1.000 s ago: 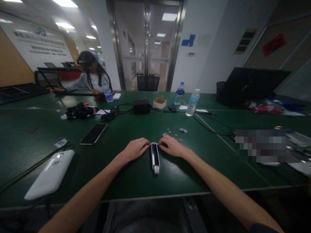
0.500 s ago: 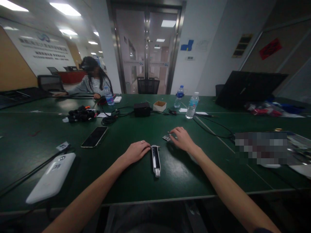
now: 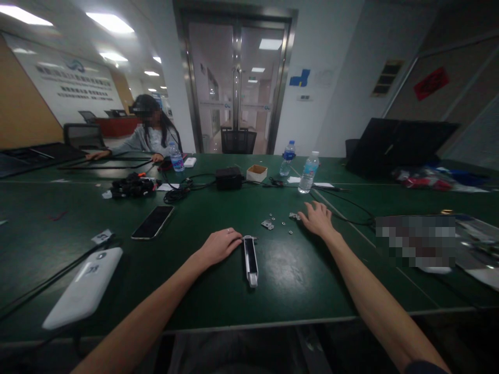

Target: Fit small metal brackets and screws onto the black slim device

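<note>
A slim white-framed device (image 3: 250, 262) with a dark strip along its face lies on the green table, its white tip towards me. A small metal pin (image 3: 254, 238) sticks out at its far end. My left hand (image 3: 221, 246) is closed at that far-left corner, fingers together; the thumb's grip is partly hidden. My right hand (image 3: 316, 221) is open over the table, fingers apart, its fingertips at a small metal piece (image 3: 293, 215). Between the hands lie a metal plate (image 3: 267, 224) and several tiny rings or nuts (image 3: 283, 224).
A phone (image 3: 153, 222) and a white power bank (image 3: 83, 286) lie to the left. Further back are a black box (image 3: 228, 178), a small open carton (image 3: 257, 173), cables and water bottles (image 3: 309, 174). A person (image 3: 150, 124) sits across at the left.
My right hand has moved right, away from the metal plate, uncovering the tiny rings and another metal piece. My left hand and the device stay in place.
</note>
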{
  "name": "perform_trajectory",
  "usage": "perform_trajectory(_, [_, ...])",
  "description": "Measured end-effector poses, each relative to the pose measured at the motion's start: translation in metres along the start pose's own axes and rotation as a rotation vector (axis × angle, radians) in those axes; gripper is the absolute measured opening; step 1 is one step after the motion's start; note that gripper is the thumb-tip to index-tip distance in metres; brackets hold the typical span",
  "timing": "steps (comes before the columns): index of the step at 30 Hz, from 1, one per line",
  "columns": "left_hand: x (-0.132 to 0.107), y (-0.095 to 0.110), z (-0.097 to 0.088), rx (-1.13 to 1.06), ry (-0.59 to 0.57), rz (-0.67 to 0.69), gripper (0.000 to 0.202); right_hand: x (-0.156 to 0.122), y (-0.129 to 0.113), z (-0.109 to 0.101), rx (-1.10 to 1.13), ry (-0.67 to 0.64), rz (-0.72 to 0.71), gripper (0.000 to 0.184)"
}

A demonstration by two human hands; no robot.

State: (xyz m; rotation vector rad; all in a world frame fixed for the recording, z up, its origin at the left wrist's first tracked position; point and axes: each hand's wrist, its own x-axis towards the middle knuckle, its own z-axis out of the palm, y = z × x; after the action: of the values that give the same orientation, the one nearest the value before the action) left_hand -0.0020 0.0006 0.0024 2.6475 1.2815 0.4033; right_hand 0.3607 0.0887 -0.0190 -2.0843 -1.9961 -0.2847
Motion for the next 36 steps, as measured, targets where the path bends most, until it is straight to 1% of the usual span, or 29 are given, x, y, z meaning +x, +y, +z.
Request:
perform_trajectory(2, [0.000,0.000,0.000,-0.004,-0.005,-0.009,0.029,0.001,0.000,0.004,0.018,-0.021,-0.021,0.057])
perform_trajectory(4, [0.000,0.001,-0.001,-0.006,-0.002,-0.012,0.029,0.001,-0.002,0.006,0.045,-0.022,-0.085,0.053])
perform_trajectory(7, [0.000,0.003,-0.002,-0.014,0.006,-0.003,0.029,0.002,-0.006,0.006,0.100,0.010,-0.201,0.039])
perform_trajectory(9, [0.000,0.003,-0.002,-0.021,0.008,0.001,0.029,0.002,-0.008,0.004,0.128,0.035,-0.253,0.030])
perform_trajectory(12, [0.000,0.003,-0.002,-0.028,0.008,-0.003,0.028,0.002,-0.011,0.000,0.134,0.040,-0.299,0.022])
perform_trajectory(15, [0.000,0.001,-0.001,-0.038,0.005,-0.010,0.029,0.002,-0.013,-0.003,0.133,0.034,-0.310,0.020])
perform_trajectory(17, [0.000,0.001,0.000,-0.041,0.003,-0.010,0.029,0.002,-0.016,-0.005,0.160,0.058,-0.313,0.020])
perform_trajectory(19, [0.000,0.000,0.000,-0.037,0.002,-0.011,0.029,0.001,-0.022,-0.008,0.214,0.100,-0.346,0.020])
perform_trajectory(22, [-0.001,0.002,-0.002,-0.034,0.012,-0.016,0.029,-0.007,-0.039,-0.016,0.329,0.174,-0.460,0.021])
perform_trajectory(25, [-0.001,0.007,-0.006,-0.042,0.079,-0.034,0.030,-0.024,-0.066,-0.028,0.434,0.206,-0.608,0.023])
perform_trajectory(28, [-0.001,0.012,-0.007,-0.105,0.169,-0.064,0.030,-0.045,-0.097,-0.041,0.463,0.173,-0.758,0.023])
perform_trajectory(31, [0.001,0.015,-0.005,-0.248,0.221,-0.079,0.030,-0.065,-0.123,-0.048,0.458,0.148,-0.916,0.024])
perform_trajectory(34, [0.002,0.017,-0.001,-0.393,0.215,-0.071,0.027,-0.078,-0.137,-0.048,0.440,0.123,-1.061,0.024])
perform_trajectory(36, [0.002,0.018,0.000,-0.460,0.207,-0.078,0.026,-0.082,-0.141,-0.045,0.441,0.118,-1.097,0.027])
